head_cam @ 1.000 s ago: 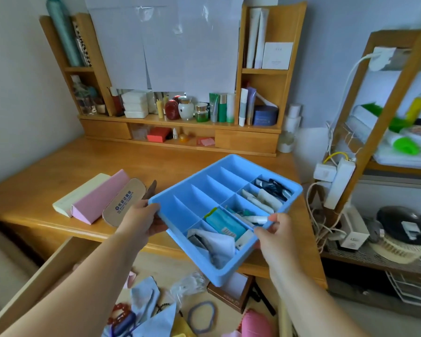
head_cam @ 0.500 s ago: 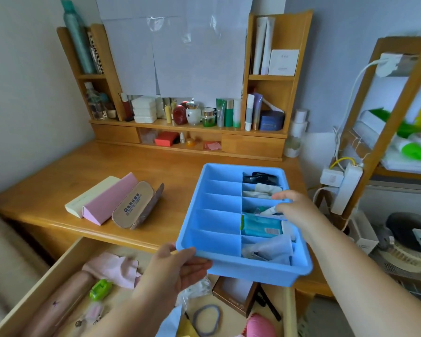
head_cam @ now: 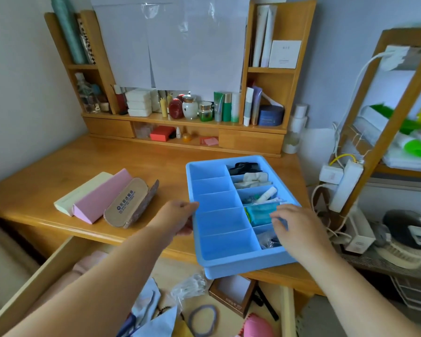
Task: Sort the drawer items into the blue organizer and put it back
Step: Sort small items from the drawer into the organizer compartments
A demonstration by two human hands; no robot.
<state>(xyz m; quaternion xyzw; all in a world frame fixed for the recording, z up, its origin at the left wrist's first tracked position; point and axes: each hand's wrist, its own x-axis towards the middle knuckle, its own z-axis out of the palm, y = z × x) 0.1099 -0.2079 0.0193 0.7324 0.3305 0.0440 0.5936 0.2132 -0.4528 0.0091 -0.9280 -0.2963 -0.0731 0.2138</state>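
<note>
While the blue organizer (head_cam: 219, 242) sits on the wooden desk (head_cam: 112, 171) at about 5 o'clock, its near end juts past the desk's front edge over the open drawer (head_cam: 66, 259) below. From my remote seat I see the left hand (head_cam: 178, 218) against the tray's left wall, thumb on the rim and fingers curled at its side, gripping it. The right hand (head_cam: 293, 223) hovers over the right-hand column of compartments with fingers loosely curled; I cannot tell whether they pinch anything. The tray is smooth moulded plastic, a rounded rectangle split by thin dividers: the left cells are bare, the right ones hold a black item (head_cam: 244, 167), white pieces, a small tube and a teal packet (head_cam: 260, 214). At 9 o'clock, well apart from the tray, lie a cream box (head_cam: 83, 193), a pink wedge-shaped box (head_cam: 102, 199) and a tan glasses case (head_cam: 127, 201), side by side. Bare desk runs from them toward the shelf unit (head_cam: 185, 127) at 12 o'clock. Cloths, a hair tie (head_cam: 203, 321) and a small brown box (head_cam: 232, 293) crowd the drawer.
</note>
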